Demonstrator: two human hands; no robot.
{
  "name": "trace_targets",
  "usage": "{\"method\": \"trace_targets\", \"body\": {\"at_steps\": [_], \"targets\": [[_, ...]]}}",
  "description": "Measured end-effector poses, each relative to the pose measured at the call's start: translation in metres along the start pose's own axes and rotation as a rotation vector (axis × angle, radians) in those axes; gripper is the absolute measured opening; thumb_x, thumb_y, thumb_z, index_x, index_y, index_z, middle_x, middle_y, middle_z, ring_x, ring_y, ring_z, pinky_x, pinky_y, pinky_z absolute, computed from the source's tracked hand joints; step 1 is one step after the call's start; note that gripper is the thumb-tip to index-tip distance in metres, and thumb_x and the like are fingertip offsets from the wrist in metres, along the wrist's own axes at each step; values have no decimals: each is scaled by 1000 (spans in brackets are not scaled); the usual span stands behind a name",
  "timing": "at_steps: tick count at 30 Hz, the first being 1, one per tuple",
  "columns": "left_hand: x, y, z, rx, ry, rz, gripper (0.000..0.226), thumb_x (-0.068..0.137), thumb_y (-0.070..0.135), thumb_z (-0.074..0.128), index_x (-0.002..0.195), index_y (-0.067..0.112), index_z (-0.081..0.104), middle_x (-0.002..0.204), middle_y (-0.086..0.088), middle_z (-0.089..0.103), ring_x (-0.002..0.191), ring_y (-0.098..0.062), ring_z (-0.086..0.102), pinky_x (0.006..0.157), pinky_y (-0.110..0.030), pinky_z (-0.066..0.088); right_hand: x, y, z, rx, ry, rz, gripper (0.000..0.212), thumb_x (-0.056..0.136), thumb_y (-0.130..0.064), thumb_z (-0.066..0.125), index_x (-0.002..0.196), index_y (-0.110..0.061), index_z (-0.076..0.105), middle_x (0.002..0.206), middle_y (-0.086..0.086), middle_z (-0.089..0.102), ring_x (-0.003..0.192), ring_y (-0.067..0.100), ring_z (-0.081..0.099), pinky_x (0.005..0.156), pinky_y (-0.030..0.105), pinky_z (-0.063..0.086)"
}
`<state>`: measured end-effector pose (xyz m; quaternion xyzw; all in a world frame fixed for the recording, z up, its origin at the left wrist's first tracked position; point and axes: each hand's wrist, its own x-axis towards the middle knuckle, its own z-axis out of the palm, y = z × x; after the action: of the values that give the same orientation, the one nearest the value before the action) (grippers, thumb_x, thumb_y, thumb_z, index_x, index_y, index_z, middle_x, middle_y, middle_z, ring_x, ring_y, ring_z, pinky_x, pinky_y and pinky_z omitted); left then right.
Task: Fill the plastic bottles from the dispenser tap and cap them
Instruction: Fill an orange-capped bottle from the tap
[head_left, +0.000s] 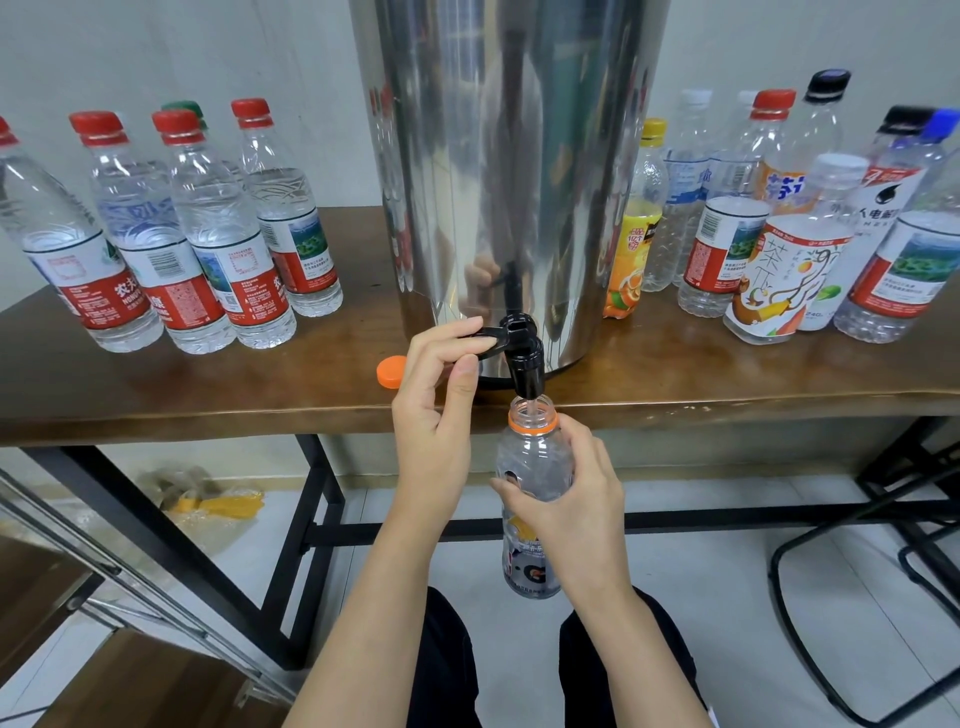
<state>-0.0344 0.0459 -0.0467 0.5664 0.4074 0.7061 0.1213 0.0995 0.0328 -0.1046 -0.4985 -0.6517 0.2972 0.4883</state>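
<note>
A tall steel dispenser (509, 171) stands on the brown table (727, 384), its black tap (525, 358) jutting over the front edge. My left hand (441, 395) grips the tap's black lever. My right hand (571, 499) holds a clear uncapped bottle (530, 457) with an orange neck ring upright, its mouth right under the spout. A thin stream runs into the mouth. An orange cap (392, 372) lies on the table left of the tap.
Several red-capped water bottles (208, 234) stand at the left of the dispenser. Several mixed bottles (779, 234) crowd the right side. Below are black table legs (306, 545), a chair frame (841, 597) at the right, and my knees.
</note>
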Motion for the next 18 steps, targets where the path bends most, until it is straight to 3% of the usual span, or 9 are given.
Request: {"method": "trace_targets", "body": {"at_steps": [8, 15, 18], "targets": [[3, 3, -6, 26, -53, 6, 19, 97, 6, 56, 104, 20, 66, 121, 2, 61, 120, -11, 57, 103, -23, 40, 2, -1, 0, 19, 18, -12, 77, 66, -25, 91, 131, -34, 51, 122, -14, 53, 111, -12, 47, 85, -2, 38], [13, 5, -16, 130, -102, 50, 14, 91, 14, 67, 97, 25, 71, 114, 11, 65, 113, -19, 61, 98, -35, 46, 5, -3, 0, 46, 4, -16, 77, 66, -23, 91, 132, -30, 52, 124, -11, 53, 112, -2, 52, 83, -2, 38], [17, 8, -20, 169, -132, 97, 13, 89, 16, 67, 97, 25, 71, 112, 8, 66, 110, -28, 60, 94, -23, 44, 5, -3, 0, 46, 1, -18, 77, 67, -22, 91, 133, -30, 51, 124, -11, 53, 112, -1, 51, 83, -3, 38]]}}
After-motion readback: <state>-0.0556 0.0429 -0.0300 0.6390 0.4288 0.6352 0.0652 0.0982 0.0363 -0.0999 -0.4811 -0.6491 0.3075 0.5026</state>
